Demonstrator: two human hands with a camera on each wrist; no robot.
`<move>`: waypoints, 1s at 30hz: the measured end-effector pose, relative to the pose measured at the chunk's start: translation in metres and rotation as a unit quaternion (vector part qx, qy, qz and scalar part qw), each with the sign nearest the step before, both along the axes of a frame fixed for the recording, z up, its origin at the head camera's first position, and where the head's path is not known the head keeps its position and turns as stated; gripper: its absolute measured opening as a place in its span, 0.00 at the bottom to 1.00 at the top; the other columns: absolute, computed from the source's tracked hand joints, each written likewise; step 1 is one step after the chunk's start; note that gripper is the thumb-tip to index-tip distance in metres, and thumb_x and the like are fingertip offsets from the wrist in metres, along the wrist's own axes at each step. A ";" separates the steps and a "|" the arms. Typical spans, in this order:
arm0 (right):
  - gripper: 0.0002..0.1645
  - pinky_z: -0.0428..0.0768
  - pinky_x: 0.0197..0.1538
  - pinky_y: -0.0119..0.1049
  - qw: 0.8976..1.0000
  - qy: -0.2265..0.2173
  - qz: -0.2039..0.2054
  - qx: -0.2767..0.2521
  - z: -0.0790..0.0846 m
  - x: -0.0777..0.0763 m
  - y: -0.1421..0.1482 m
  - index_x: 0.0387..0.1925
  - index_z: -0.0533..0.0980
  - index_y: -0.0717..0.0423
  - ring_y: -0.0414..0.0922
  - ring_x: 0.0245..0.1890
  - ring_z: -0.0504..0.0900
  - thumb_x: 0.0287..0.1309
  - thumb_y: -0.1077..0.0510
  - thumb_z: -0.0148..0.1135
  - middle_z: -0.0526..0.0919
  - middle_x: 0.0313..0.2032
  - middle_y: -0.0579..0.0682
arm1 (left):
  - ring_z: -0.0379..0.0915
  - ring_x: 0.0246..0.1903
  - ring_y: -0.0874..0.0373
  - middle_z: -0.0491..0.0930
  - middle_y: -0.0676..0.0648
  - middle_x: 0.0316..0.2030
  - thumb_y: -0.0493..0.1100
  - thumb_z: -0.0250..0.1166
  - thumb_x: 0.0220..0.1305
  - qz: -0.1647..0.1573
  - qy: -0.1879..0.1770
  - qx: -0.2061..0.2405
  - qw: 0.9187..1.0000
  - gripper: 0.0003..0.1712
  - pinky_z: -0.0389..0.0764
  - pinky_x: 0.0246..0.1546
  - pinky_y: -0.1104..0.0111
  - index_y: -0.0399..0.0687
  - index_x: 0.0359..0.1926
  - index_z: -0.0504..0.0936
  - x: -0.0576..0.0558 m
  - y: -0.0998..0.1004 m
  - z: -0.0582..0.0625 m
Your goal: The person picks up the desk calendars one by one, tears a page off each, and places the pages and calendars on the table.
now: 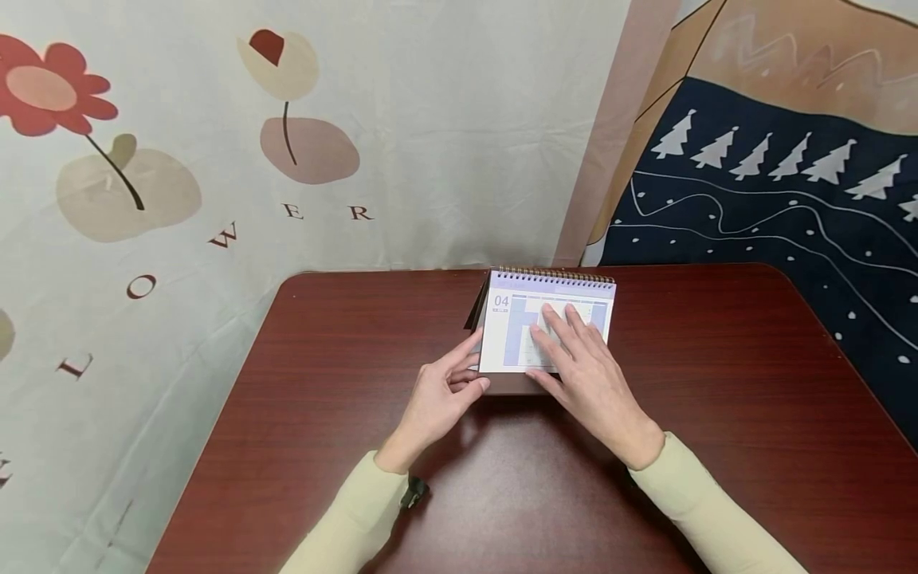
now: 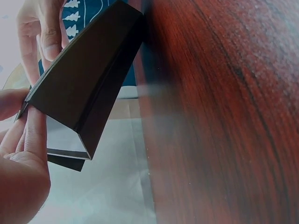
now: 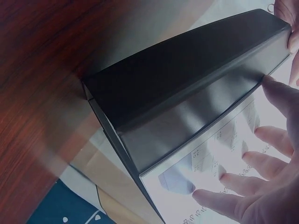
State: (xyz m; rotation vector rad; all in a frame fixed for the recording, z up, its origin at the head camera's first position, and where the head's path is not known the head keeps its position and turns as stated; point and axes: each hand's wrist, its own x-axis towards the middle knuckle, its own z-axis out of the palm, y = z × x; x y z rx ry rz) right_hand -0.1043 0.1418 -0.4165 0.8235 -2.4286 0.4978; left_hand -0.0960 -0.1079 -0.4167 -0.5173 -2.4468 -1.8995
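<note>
Nearest, two pale sleeves (image 1: 351, 514) reach over the table (image 1: 323, 383). Next, the left hand (image 1: 439, 399) pinches the calendar (image 1: 520, 319) at its lower left edge, between thumb and fingers. The right hand (image 1: 591, 387) lays its spread fingers upon the page (image 1: 496, 347). The calendar stands toward the table's far edge; behind are a flower cloth (image 1: 445, 119) and a tree print (image 1: 760, 207).

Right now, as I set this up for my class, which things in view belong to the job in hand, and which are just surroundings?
Part of the job:
- desk calendar
- left grip, pinching the calendar's left side
- right grip, resting on its front

Just surroundings:
- red-brown table underneath
- flower-print cloth
- dark blue tree-print cloth
</note>
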 end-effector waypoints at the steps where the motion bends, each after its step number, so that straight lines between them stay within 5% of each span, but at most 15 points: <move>1: 0.39 0.69 0.65 0.70 1.000 0.001 0.000 0.001 0.000 0.000 0.000 0.66 0.76 0.60 0.65 0.73 0.64 0.54 0.53 0.80 0.68 0.74 0.61 | 0.87 0.43 0.46 0.85 0.34 0.53 0.25 0.69 0.62 0.000 -0.001 0.000 1.000 0.40 0.86 0.46 0.65 0.45 0.75 0.71 0.000 0.000 0.000; 14: 0.41 0.69 0.67 0.68 1.000 0.002 0.010 0.008 0.001 -0.001 0.001 0.66 0.76 0.59 0.65 0.74 0.63 0.53 0.53 0.81 0.68 0.74 0.61 | 0.87 0.44 0.44 0.84 0.33 0.53 0.25 0.68 0.62 -0.003 -0.007 0.001 1.000 0.40 0.86 0.47 0.64 0.43 0.75 0.71 -0.001 -0.001 0.002; 30: 0.33 0.73 0.65 0.62 0.998 0.056 0.029 0.023 -0.001 -0.005 0.006 0.60 0.81 0.61 0.68 0.69 0.70 0.52 0.60 0.80 0.75 0.68 0.62 | 0.86 0.45 0.43 0.83 0.32 0.55 0.25 0.68 0.63 -0.011 -0.013 -0.001 1.000 0.40 0.86 0.48 0.64 0.44 0.75 0.70 -0.002 -0.002 0.001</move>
